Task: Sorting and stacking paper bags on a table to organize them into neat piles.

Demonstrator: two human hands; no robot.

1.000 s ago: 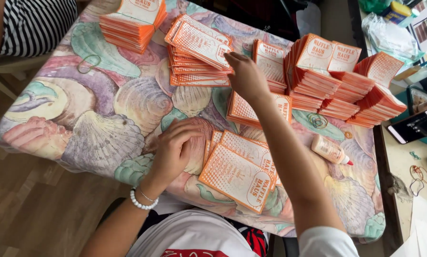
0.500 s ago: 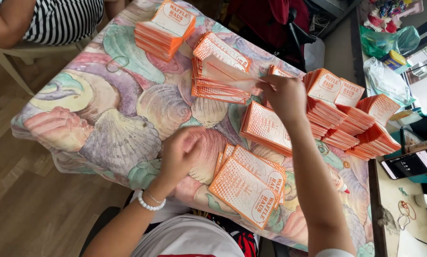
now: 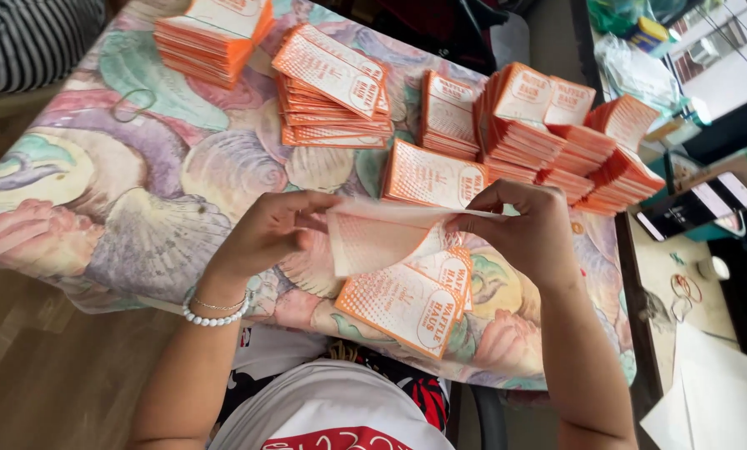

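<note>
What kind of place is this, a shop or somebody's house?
Probably a home or small workroom, not a shop: a table with a seashell-print cloth, many stacks of orange paper bags, and a wooden floor.

The sheet (image 3: 373,237) pinched between the left hand (image 3: 269,233) and the right hand (image 3: 523,233) looks like thin paper, matt, orange-printed on white, soft enough to bend. The stacks of bags (image 3: 332,87) toward twelve o'clock look like the same matt paper, their edges crisp and flat. The tablecloth (image 3: 140,217) under them has a smooth, faintly shiny face, like oilcloth or coated fabric, printed with pastel shells. On the left wrist sits a bracelet (image 3: 213,315) of glossy white beads. At nine o'clock the floor (image 3: 40,383) looks like wood with a dull sheen. Around two o'clock a plastic bag (image 3: 636,71) is clear and crinkled, catching the light.
</note>
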